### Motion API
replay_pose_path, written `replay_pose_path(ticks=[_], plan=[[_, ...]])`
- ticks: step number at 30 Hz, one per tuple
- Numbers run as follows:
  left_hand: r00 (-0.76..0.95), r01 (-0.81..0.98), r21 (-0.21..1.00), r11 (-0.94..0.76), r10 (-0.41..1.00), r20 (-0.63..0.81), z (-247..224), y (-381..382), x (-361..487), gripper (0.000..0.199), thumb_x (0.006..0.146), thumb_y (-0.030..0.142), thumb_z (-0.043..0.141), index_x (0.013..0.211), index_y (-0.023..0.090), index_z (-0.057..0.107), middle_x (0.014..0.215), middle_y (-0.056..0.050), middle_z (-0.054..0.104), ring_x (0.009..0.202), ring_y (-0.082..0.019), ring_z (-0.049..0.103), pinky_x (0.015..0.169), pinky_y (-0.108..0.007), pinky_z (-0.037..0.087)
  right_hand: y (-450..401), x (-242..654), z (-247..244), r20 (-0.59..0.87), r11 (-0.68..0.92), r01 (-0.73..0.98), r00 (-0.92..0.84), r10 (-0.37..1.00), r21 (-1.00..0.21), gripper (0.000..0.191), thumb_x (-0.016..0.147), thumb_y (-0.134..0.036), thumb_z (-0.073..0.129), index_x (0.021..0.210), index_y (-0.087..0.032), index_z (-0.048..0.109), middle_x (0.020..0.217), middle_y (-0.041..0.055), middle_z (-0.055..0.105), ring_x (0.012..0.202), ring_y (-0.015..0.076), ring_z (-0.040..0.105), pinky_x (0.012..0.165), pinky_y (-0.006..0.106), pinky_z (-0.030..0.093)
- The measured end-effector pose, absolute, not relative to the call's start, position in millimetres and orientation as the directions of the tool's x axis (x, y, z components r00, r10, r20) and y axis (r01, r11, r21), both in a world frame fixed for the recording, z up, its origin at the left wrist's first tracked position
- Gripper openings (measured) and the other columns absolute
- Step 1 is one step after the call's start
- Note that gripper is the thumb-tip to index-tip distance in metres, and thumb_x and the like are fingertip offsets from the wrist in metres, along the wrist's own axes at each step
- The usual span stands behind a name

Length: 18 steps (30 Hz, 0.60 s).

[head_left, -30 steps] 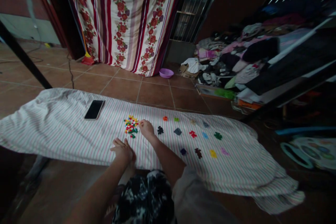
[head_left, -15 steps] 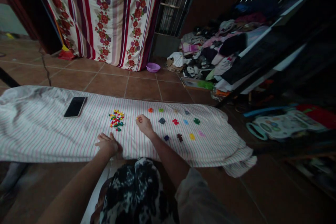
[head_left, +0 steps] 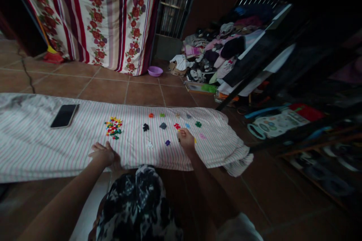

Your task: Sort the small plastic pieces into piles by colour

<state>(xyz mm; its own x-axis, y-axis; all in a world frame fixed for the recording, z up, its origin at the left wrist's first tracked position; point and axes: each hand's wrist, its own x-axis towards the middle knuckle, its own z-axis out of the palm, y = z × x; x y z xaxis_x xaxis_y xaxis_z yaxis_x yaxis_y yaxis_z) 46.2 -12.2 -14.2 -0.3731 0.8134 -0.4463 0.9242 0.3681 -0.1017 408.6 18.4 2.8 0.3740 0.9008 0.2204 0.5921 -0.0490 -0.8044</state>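
My right hand (head_left: pixel 186 139) is closed over the right part of the striped cloth, with a small yellow piece at its fingertips, just below the red cluster (head_left: pixel 177 126). A yellow cluster (head_left: pixel 195 140) shows partly beside it. My left hand (head_left: pixel 102 154) rests on the cloth with fingers spread, below a mixed pile of small coloured pieces (head_left: pixel 114 127). Separate one-colour clusters lie around: black (head_left: pixel 146 127), grey (head_left: pixel 163 125), white (head_left: pixel 149 145), purple (head_left: pixel 167 143), orange (head_left: pixel 151 115), dark green (head_left: pixel 198 124) and pink (head_left: pixel 202 135).
A phone (head_left: pixel 65 116) lies on the left of the striped cloth (head_left: pixel 36 139). Beyond the cloth are a purple basin (head_left: pixel 155 71), a floral curtain (head_left: pixel 113 19) and heaped clothes (head_left: pixel 215 51). Dark slanted bars stand at the right.
My right hand has moved right across the cloth, uncovering the black and white clusters. My left hand stays spread below the pile. The view has shifted to the right.
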Motion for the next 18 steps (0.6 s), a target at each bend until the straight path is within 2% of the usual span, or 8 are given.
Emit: replay_pose_path(ticks=[3, 6, 10, 14, 18], plan=[[-0.332, 0.939, -0.085, 0.334, 0.814, -0.476, -12, -14, 43, 0.115, 0.057, 0.058, 0.062, 0.151, 0.006, 0.021, 0.154, -0.035, 0.015, 0.141, -0.056, 0.009, 0.095, -0.076, 0.028, 0, 452, 3, 0.233, -0.189, 0.685, 0.475, 0.849, -0.704, 0.028, 0.075, -0.036, 0.045, 0.085, -0.018, 0.065, 0.071, 0.004, 0.067, 0.07, 0.0182, 0.063, 0.067, 0.027, 0.049], [-0.325, 0.942, -0.084, 0.324, 0.827, -0.459, -9, -16, 40, 0.111, 0.06, 0.059, 0.059, 0.15, 0.005, 0.023, 0.153, -0.036, 0.019, 0.141, -0.056, 0.013, 0.096, -0.074, 0.029, -15, 485, 0, 0.229, -0.298, 0.739, 0.519, 0.823, -0.604, 0.028, 0.077, -0.034, 0.043, 0.084, -0.02, 0.066, 0.073, 0.0044, 0.067, 0.072, 0.0192, 0.063, 0.067, 0.028, 0.048], [-0.304, 0.952, -0.111, 0.286, 0.835, -0.459, -4, -19, 41, 0.104, 0.066, 0.055, 0.056, 0.151, 0.005, 0.021, 0.152, -0.036, 0.022, 0.141, -0.052, 0.019, 0.1, -0.068, 0.03, -23, 508, -10, 0.147, -0.431, 0.755, 0.561, 0.814, -0.494, 0.025, 0.078, -0.029, 0.045, 0.085, -0.021, 0.067, 0.075, 0.005, 0.068, 0.072, 0.0196, 0.064, 0.065, 0.028, 0.046], [-0.339, 0.939, -0.123, 0.321, 0.803, -0.49, 3, -18, 43, 0.105, 0.066, 0.055, 0.056, 0.151, 0.005, 0.019, 0.153, -0.035, 0.019, 0.142, -0.051, 0.015, 0.101, -0.066, 0.029, -22, 512, -19, 0.128, -0.439, 0.788, 0.536, 0.835, -0.431, 0.025, 0.08, -0.023, 0.044, 0.085, -0.021, 0.069, 0.077, 0.006, 0.069, 0.073, 0.0198, 0.066, 0.066, 0.028, 0.046], [-0.32, 0.944, -0.087, 0.319, 0.817, -0.479, 7, -19, 42, 0.102, 0.068, 0.057, 0.052, 0.15, 0.005, 0.022, 0.152, -0.036, 0.021, 0.142, -0.051, 0.016, 0.102, -0.065, 0.03, -18, 512, -21, 0.121, -0.435, 0.791, 0.528, 0.841, -0.43, 0.028, 0.081, -0.021, 0.042, 0.085, -0.02, 0.07, 0.08, 0.008, 0.07, 0.075, 0.0206, 0.066, 0.069, 0.029, 0.047]])
